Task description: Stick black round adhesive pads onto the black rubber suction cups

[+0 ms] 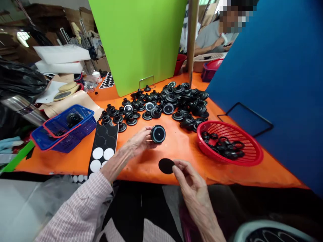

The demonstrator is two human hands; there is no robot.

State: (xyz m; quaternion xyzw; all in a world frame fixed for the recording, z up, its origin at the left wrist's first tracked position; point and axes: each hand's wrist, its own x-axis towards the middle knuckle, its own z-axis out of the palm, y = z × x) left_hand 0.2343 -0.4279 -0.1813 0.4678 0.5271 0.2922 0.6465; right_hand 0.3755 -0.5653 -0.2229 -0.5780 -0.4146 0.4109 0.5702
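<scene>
Black rubber suction cup [158,134] sits in the left hand's [138,142] narrow grip, fingertips around its rim, above the orange tabletop [227,171]; it looks light and fairly stiff, easiest held by the edge. The right hand [191,181] pinches a thin, flexible black adhesive disc [166,166] by its edge.

**Inspector:** Right side of the bench?

**Clerk:** Round red plastic mesh basket [202,141] on the orange table cover [252,174], black parts inside. Beyond it, a tall blue panel [272,67].

**Inspector:** Left side?

**Clerk:** Blue mesh crate with a red rim [75,141], black parts inside. Past it, white foam slabs [60,54] and a black plastic bag [20,80].

**Inspector:** Far end?

**Clerk:** Upright lime-green panel [136,40]. Past that, a seated co-worker in a grey shirt [209,38], near a round beige basket [208,58].
</scene>
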